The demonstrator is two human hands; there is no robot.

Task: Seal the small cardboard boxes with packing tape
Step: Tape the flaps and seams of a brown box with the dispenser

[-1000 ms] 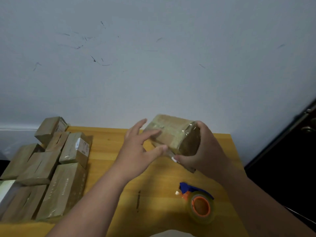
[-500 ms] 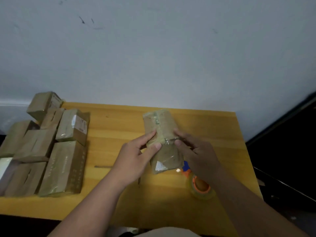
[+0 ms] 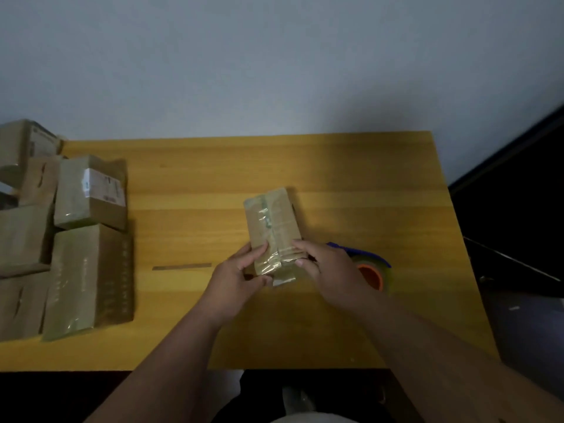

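Holding the small cardboard box (image 3: 273,227) at its near end with both hands, I am keeping it over the middle of the yellow wooden worktop (image 3: 213,184), its long side running away from me. My left hand (image 3: 236,277) is gripping the near left corner, thumb lying on the top face and the other fingers curled under the edge. My right hand (image 3: 328,270) is pinching the near right side, fingertips pressing on the top face beside the centre seam. Clear packing tape is shining along the top of the box and wrapping over the near end, where a loose bit of tape (image 3: 283,280) is sticking out below my hands. Whether the box is resting on the worktop or lifted just off it, I cannot tell.

Just beyond my right hand, the tape roll (image 3: 370,274) with its orange core is lying on the worktop, partly hidden by my wrist, with a blue part of the dispenser (image 3: 351,250) showing behind it. A thin strip (image 3: 182,266) is lying flat on the worktop to the left of my left hand. Well apart, at the left edge, a group of other brown boxes (image 3: 88,279) is sitting packed together, one carrying a white label (image 3: 100,186).
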